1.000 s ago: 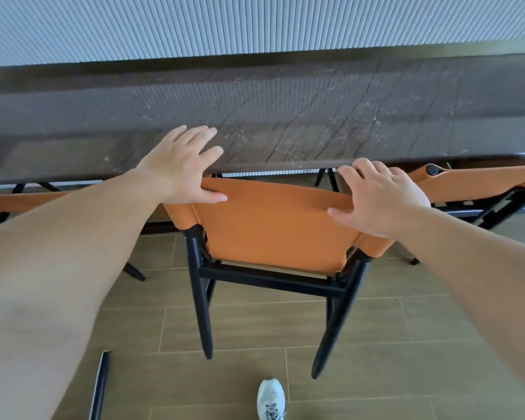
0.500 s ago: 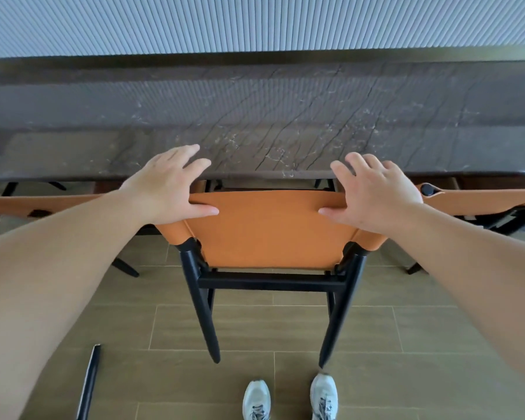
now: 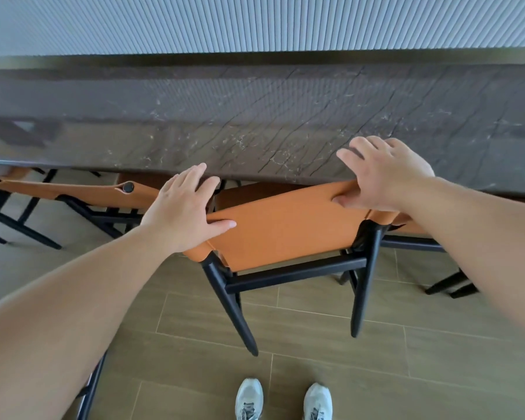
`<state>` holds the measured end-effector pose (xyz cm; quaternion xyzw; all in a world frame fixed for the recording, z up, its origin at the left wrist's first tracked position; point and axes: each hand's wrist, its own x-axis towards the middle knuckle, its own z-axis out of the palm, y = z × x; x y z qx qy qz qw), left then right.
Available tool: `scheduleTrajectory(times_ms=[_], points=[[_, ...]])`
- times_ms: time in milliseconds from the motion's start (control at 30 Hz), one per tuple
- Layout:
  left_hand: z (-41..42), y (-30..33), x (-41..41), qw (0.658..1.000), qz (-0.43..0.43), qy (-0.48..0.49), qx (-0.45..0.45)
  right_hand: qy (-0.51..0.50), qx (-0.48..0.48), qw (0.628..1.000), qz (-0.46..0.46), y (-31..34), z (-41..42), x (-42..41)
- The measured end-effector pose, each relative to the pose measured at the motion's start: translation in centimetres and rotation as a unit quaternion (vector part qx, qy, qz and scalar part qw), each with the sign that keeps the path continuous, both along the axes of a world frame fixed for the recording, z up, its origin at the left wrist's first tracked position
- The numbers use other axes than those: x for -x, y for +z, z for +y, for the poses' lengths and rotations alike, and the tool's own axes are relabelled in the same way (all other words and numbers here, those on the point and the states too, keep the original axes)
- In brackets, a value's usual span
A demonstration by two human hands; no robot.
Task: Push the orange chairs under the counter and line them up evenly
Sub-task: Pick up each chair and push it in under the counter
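An orange chair [image 3: 285, 225] with black legs stands in front of me, its leather backrest just under the front edge of the dark stone counter [image 3: 255, 122] and slanted, the right end farther in. My left hand [image 3: 179, 213] holds the backrest's left corner, fingers over the top and thumb on the rear face. My right hand [image 3: 385, 177] grips the right top edge, its thumb denting the leather. The seat is hidden under the counter.
A second orange chair [image 3: 73, 190] sits under the counter to the left. Black legs of another chair [image 3: 449, 283] show on the right. A thin black bar [image 3: 91, 386] stands at lower left. My white shoes [image 3: 249, 398] are on the tiled floor.
The chair's backrest now slants, right end deeper under the counter. My view has shifted, bringing the left neighbour chair into sight. Both hands keep their hold.
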<state>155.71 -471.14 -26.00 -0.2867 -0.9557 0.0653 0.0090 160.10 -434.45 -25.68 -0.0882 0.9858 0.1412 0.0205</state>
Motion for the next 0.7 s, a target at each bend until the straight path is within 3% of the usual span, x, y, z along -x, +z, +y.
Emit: scheduleTrajectory(times_ms=[433,700], points=[[2.6,0.5,0.2,0.999,0.015,-0.034,0.036,-0.012,0.045,0.999,-0.01,-0.4,2.2,0.1],[1.3,1.2,5.2,0.995,0.012,-0.07,0.076,-0.041,0.071,0.997,0.003,-1.2,0.2,1.0]])
